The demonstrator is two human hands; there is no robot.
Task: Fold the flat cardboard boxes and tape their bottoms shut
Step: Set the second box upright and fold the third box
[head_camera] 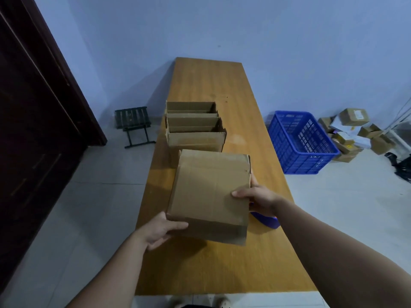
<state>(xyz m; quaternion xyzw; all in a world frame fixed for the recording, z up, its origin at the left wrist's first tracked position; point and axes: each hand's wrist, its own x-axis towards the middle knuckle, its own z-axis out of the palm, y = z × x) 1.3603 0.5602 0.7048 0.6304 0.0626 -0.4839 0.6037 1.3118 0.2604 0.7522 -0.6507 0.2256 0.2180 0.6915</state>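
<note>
A brown cardboard box [209, 192] is held above the wooden table [222, 267], its broad closed face turned up toward me. My left hand [160, 230] grips its near left corner, thumb on top. My right hand [255, 198] grips its right edge, thumb lying on the top face. Behind it, two folded boxes [195, 134] stand open side up, one behind the other. A blue tape dispenser [266, 221] lies on the table under my right wrist, mostly hidden.
A blue plastic crate [300, 141] stands on the floor right of the table, with a pile of small parcels [353, 132] beyond it. A dark folding stool [133, 125] stands left of the table near a dark door [33, 130].
</note>
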